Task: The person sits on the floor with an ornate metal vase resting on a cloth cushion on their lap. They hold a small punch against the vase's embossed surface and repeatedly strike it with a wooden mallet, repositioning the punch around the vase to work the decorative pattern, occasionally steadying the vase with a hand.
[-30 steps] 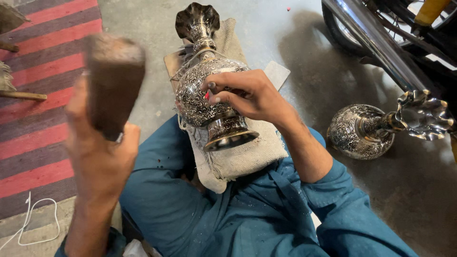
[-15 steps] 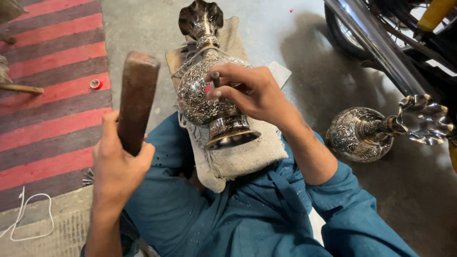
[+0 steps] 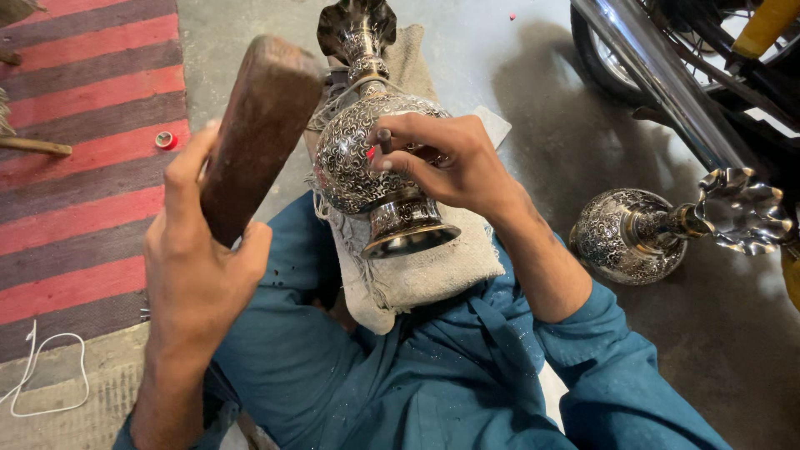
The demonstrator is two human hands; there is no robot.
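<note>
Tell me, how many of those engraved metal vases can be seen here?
2. One engraved vase lies on the cloth pad on the person's lap, under the right hand. A second vase lies on the concrete floor at right.

Person wears teal-blue cloth garment, long sleeves, loose fit, creased all over. Right sleeve (image 3: 600,333) pushed up above the wrist, forearm bare below it, cuff edge folded. Left forearm bare in view, sleeve end only near the bottom edge. Left hand (image 3: 200,267) and right hand (image 3: 450,162) bare: no gloves, rings or watch visible. Small pale specks and dust dot the fabric over lap and chest. Trouser legs same teal cloth.
</note>
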